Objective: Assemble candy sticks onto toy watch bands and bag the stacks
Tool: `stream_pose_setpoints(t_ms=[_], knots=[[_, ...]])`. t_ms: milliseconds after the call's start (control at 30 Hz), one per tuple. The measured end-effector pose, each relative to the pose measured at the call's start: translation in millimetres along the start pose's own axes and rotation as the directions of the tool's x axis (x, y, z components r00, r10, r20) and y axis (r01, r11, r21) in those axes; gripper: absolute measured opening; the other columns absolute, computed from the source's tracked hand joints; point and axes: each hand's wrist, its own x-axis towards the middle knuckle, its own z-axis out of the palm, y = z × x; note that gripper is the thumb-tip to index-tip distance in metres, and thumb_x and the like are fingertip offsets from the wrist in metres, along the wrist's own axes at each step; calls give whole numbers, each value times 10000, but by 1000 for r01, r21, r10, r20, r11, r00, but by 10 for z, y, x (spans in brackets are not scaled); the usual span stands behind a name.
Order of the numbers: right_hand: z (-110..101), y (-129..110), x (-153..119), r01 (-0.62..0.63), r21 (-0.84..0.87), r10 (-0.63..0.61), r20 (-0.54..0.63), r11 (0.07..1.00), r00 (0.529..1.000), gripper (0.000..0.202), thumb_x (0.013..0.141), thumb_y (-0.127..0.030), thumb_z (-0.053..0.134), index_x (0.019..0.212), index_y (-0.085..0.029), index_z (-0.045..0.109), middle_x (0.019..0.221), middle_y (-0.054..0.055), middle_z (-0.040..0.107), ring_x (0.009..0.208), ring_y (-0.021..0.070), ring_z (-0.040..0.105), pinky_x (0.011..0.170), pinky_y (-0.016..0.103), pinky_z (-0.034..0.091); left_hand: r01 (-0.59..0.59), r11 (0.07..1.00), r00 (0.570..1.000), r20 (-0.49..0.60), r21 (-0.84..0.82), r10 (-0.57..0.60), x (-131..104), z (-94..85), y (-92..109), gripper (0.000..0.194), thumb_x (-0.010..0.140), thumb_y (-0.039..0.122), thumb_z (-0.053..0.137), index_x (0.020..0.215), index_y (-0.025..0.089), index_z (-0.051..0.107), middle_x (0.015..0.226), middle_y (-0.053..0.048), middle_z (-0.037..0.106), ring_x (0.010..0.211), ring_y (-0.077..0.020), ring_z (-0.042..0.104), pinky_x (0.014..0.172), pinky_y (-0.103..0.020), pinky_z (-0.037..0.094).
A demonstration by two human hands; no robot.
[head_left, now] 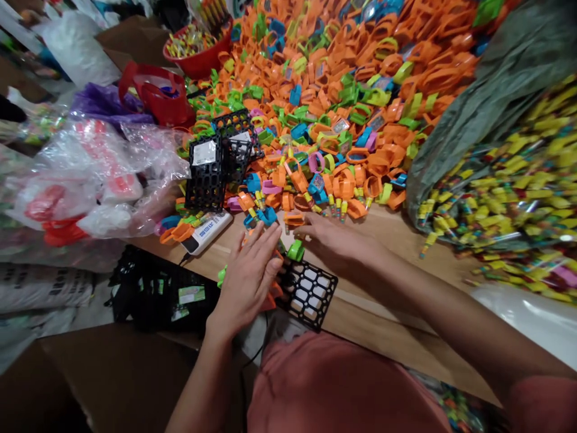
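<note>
My left hand (pixel 252 270) lies flat, fingers stretched out, over orange and green plastic pieces that it mostly covers. A black plastic lattice tray (pixel 318 287) sits at the table's front edge, just right of that hand. My right hand (pixel 331 240) reaches in from the right, its fingers extended and slightly bent. Close to its fingertips is an orange toy watch (pixel 294 221); whether they touch cannot be made out. Below them a green toy watch (pixel 296 250) rests at the tray's far edge. Small yellow-ended candy tubes (pixel 338 207) lie beyond my right hand.
A large heap of mostly orange toy watches (pixel 342 90) fills the back. More black lattice trays (pixel 205 174) and a white box-shaped device (pixel 207 233) lie left. A green sack (pixel 451 132) spills candy tubes at right. A red basin (pixel 198 57) and plastic bags (pixel 112 174) stand left.
</note>
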Motion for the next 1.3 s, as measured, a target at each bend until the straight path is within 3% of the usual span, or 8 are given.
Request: stream_pose_setpoints(t_ms=[100,233,367,567,800,967,1167,1300], knots=[[24,53,-19,39,-60,-36,53,997,998,210,952,-135,516,985,-192,715,1229,110,624,1035,229,568,886,351,467,25,999,999,-38,-43,-27,-7,-6,4,523,1109,413,265,1602,245,318,1652,-78,395,1574,-206,273,1313,-513,157],[96,172,-139,-37,-13,36,-46,999,998,137,971,-211,532,965,-196,668,1101,91,598,990,232,536,878,352,450,60,998,996,-67,-11,-61,-11,18,27,494,1100,312,299,1586,238,350,1659,-79,381,1577,-204,262,1315,-510,156],[259,35,-342,-98,239,118,-72,966,990,143,985,-239,509,996,-191,644,986,60,639,933,217,573,871,342,463,66,998,997,-38,21,-65,-4,44,24,502,1079,245,302,1575,237,378,1645,-65,408,1587,-216,230,1316,-524,149],[666,-409,-404,-126,613,161,-2,780,987,241,903,-132,478,1066,-184,648,957,20,699,871,181,633,805,277,499,58,997,998,-18,44,-57,7,43,16,498,1059,200,302,1540,205,430,1614,-69,458,1594,-232,205,1311,-544,156],[926,-277,-414,-31,385,80,-111,923,991,384,739,11,407,1015,-203,567,881,30,645,791,179,599,751,267,485,85,996,996,-13,33,-85,8,63,42,519,1053,182,290,1555,231,416,1620,-62,449,1592,-244,214,1303,-565,171],[1053,-251,-346,153,198,-124,-156,968,980,281,794,10,410,935,-212,509,853,63,602,806,216,557,751,323,488,82,996,997,0,43,-82,30,49,58,508,1097,306,261,1590,235,362,1628,-72,437,1592,-246,215,1302,-545,184],[837,-319,-213,75,211,-78,7,975,997,226,853,-10,498,936,-190,607,860,40,666,767,172,586,739,277,475,59,983,998,17,173,-63,48,36,104,570,1088,493,308,1576,213,396,1656,-103,382,1586,-319,221,1268,-589,240],[439,-158,-212,0,68,7,-104,998,995,159,961,-105,523,1004,-166,663,965,95,701,897,207,624,824,316,486,58,978,998,-45,200,-50,38,94,93,519,1089,417,325,1555,215,435,1653,-99,388,1578,-317,248,1261,-580,265]])
